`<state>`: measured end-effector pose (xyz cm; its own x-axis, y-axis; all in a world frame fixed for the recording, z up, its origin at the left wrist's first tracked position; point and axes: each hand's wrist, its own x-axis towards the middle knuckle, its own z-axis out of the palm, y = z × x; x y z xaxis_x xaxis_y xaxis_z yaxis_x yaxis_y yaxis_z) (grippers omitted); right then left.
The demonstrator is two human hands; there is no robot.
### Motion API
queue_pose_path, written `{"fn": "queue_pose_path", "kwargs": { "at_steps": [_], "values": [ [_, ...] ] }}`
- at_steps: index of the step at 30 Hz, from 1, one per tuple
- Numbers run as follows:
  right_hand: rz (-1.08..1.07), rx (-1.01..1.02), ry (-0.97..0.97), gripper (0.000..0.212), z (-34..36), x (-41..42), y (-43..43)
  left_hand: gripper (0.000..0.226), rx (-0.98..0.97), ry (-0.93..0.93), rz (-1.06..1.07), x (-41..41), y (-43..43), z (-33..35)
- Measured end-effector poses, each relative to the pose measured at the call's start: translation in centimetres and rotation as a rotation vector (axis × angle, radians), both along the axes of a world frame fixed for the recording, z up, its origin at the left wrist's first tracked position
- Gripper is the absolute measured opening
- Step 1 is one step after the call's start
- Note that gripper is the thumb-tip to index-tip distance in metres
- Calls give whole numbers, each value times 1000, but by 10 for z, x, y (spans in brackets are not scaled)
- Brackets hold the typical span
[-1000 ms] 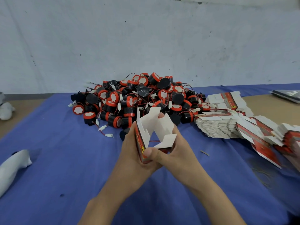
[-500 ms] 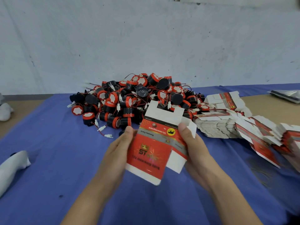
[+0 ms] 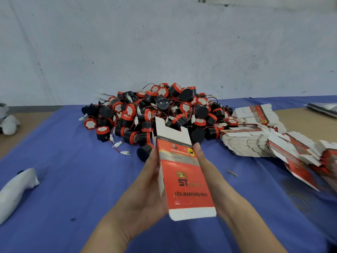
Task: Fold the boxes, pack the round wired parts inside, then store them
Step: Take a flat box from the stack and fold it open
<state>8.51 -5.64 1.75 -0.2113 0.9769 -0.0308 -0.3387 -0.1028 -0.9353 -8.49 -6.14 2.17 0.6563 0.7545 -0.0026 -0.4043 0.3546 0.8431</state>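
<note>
A red and white carton box [image 3: 184, 176] is held upright between both my hands, printed face toward me, white flaps open at top and bottom. My left hand [image 3: 145, 189] grips its left edge, and my right hand [image 3: 209, 176] holds its right edge with fingers behind the box. Behind it lies a big pile of round black and red wired parts [image 3: 156, 114] with white connectors. A stack of flat unfolded boxes [image 3: 255, 141] sits to the right.
A blue cloth [image 3: 73, 179] covers the table. A white cloth bundle [image 3: 16, 190] lies at the left, another white object [image 3: 9, 123] at the far left edge. More flat boxes [image 3: 310, 161] spill to the right. A grey sheet [image 3: 324, 108] lies at the far right.
The box was turned from its open white inside to its printed red face, then straightened upright and stretched taller between my hands.
</note>
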Motion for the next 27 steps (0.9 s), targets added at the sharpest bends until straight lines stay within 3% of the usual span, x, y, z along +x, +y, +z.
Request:
{"fn": "queue_pose_path", "kwargs": {
  "at_steps": [2, 5, 7, 10, 15, 23, 27],
  "values": [
    [-133, 85, -32, 46, -2, 1, 3, 59, 58, -32, 34, 2, 2, 4],
    [-424, 206, -144, 55, -4, 13, 7, 47, 242, 259, 481, -1, 16, -2],
    [-440, 313, -213, 47, -4, 15, 6, 49, 448, 417, 617, -1, 20, -5],
    [-349, 452, -329, 53, -10, 5, -1, 57, 544, 429, 553, 0, 20, -11],
    [-280, 551, -349, 58, -17, -22, -11, 58, 574, 355, 431, 12, 17, -18],
    [-434, 589, -399, 46, -18, -30, -16, 62, 582, 351, 459, 14, 16, -19],
    [-503, 601, -409, 39, -16, -28, -13, 80, 638, 362, 426, 16, 14, -16]
  ]
}}
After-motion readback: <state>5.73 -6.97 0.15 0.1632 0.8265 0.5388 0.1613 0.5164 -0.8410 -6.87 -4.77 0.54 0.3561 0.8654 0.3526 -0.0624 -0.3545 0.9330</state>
